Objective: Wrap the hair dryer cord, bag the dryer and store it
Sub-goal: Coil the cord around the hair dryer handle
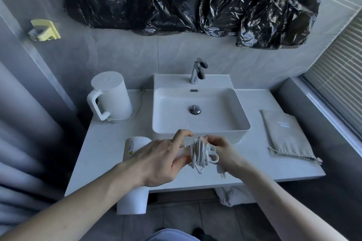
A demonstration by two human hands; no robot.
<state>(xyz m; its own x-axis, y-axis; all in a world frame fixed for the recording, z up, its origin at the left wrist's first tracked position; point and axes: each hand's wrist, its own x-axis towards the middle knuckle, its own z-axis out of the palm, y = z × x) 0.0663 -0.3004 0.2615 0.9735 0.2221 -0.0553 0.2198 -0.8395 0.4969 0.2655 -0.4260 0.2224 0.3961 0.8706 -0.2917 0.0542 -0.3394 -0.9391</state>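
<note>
Head view shows the fingers [181, 138] of the left hand [160, 159] curled around the handle of the white hair dryer [137, 146], thumb underneath, just left of the wound cord. The right hand [222, 149] pinches the bundle of white cord [198, 152], which is looped several times around the handle, with the plug [221, 171] hanging below the loops. The dryer's barrel lies across the front of the white table [109, 148], its lower end overhanging the edge. Behind the hands sits the rectangular white sink [199, 130] with a chrome faucet [197, 70]. A grey drawstring bag [284, 136] lies flat on the table to the right, well apart from the hands. A white electric kettle [110, 97] stands at the back left, and black plastic sheeting [195, 0] covers the wall above.
</note>
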